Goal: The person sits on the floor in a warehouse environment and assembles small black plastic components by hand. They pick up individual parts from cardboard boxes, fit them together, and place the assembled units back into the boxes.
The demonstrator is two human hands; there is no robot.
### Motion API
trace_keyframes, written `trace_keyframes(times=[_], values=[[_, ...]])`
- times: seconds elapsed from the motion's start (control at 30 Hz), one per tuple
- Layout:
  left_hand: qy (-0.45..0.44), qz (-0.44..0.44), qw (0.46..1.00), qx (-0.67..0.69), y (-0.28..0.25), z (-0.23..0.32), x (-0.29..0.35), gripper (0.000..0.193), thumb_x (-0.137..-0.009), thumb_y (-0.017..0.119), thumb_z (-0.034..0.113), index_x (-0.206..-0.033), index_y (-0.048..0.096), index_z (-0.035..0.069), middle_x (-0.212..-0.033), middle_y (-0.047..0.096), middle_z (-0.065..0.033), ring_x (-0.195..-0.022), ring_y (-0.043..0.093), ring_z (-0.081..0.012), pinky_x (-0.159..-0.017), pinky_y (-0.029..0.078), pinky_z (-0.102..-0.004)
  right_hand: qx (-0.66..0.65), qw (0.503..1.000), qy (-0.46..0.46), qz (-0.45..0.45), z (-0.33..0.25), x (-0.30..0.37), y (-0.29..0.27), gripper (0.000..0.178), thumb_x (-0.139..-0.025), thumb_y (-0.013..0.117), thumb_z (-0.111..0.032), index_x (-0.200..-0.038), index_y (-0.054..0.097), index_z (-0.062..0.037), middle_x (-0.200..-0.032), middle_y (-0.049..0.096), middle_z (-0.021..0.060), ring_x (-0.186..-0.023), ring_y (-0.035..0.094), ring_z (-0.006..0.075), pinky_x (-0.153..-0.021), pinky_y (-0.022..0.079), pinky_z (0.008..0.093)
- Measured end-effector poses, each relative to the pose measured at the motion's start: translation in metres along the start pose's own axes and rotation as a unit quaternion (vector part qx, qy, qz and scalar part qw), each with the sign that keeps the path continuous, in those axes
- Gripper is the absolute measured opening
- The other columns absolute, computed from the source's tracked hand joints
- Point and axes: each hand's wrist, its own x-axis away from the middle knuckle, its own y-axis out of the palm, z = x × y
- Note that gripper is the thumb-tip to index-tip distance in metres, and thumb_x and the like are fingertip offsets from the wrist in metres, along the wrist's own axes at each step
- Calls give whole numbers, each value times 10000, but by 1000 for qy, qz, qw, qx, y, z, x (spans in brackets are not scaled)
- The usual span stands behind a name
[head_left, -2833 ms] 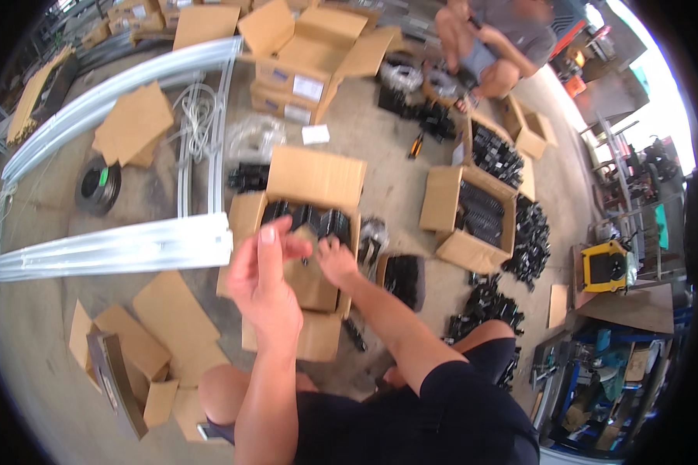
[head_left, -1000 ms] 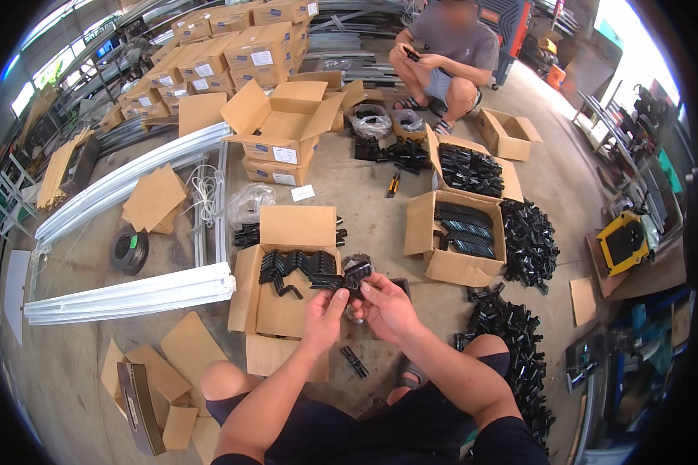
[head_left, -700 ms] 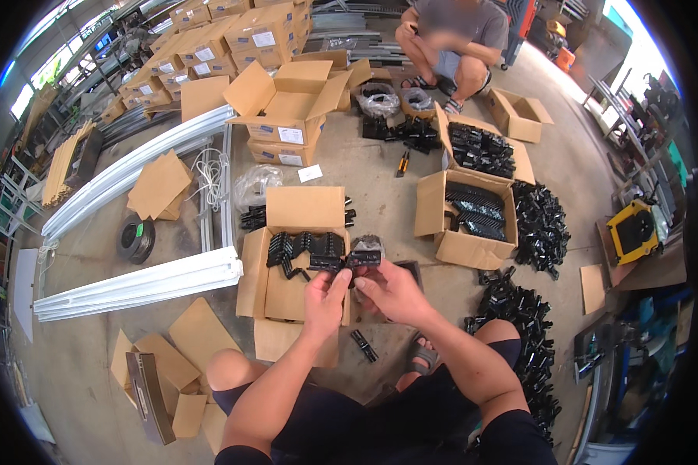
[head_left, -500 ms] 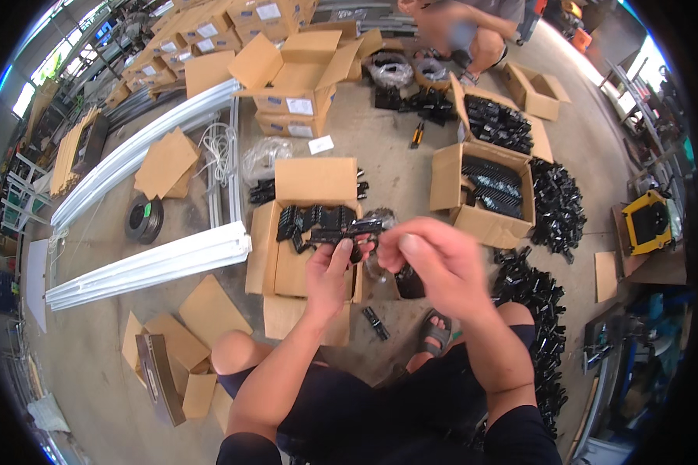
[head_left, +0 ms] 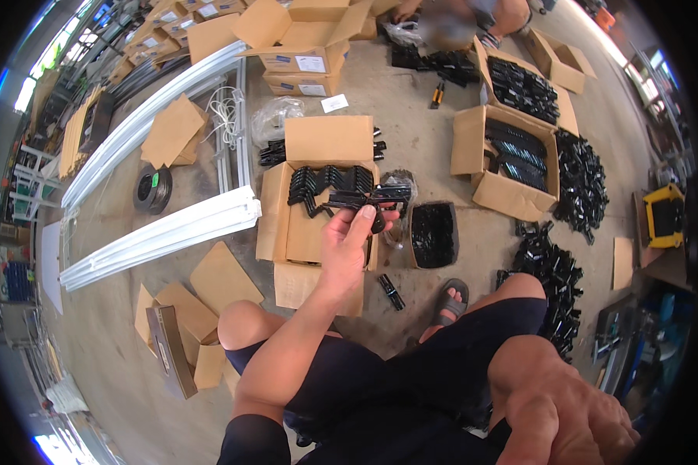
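Observation:
My left hand (head_left: 354, 242) is closed around black bracket-like parts (head_left: 368, 198), with the thumb on top. The parts lie crosswise over the right side of an open cardboard box (head_left: 306, 244). Inside that box, rows of black angled brackets (head_left: 312, 186) are stacked along the far side. My right hand (head_left: 562, 407) is large in the lower right, near my right knee. Its fingers curl downward, and what they hold, if anything, is hidden. Beside the box stands a black-lined bin (head_left: 434, 235). One loose black part (head_left: 392, 292) lies on the floor before me.
Heaps of black parts (head_left: 554, 271) lie right of my knee. An open carton of black parts (head_left: 512, 167) stands beyond. White metal profiles (head_left: 163, 236) and a wire coil (head_left: 153, 191) lie left. Flattened cardboard (head_left: 225, 279) is near my left knee. Another person (head_left: 504, 15) crouches far back.
My right hand has left the black parts and come back to the lower right, close to my body. My left hand still holds the parts. The view has shifted slightly.

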Motion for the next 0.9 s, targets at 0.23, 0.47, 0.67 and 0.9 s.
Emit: trace_keyframes(times=[0.23,0.47,0.67,0.9], values=[[2,-31,999,-32,-8,3,4,368,-1084,546,219,-1319,594,-60,-1211,706,-197,-1089,716,-323,-951,586,-441,-11,999,-49,20,6,-1,-19,313,-1013,597,-257,-998,694,39,-895,688,153,-860,669,291,-802,554,402],[30,-30,999,-16,5,-3,6,379,-1089,534,227,-1332,595,-57,-1295,670,-244,-1109,708,-318,-953,592,-421,-41,995,-95,17,8,1,-30,339,-1008,599,-294,-978,692,30,-881,678,160,-868,663,330,-807,549,428],[36,-37,998,-26,13,4,6,430,-1097,518,251,-1353,549,-93,-1313,655,-239,-1161,673,-296,-987,572,-433,-111,992,-66,-7,26,8,-15,361,-1004,601,-326,-962,690,22,-869,670,166,-875,659,363,-812,544,450],[55,13,998,-15,-11,23,-16,415,-1095,535,259,-1329,586,-80,-1295,666,-227,-1148,689,-325,-980,587,-442,-172,954,113,-217,79,51,57,389,-998,604,-363,-943,688,13,-856,659,173,-883,653,401,-816,539,476]])
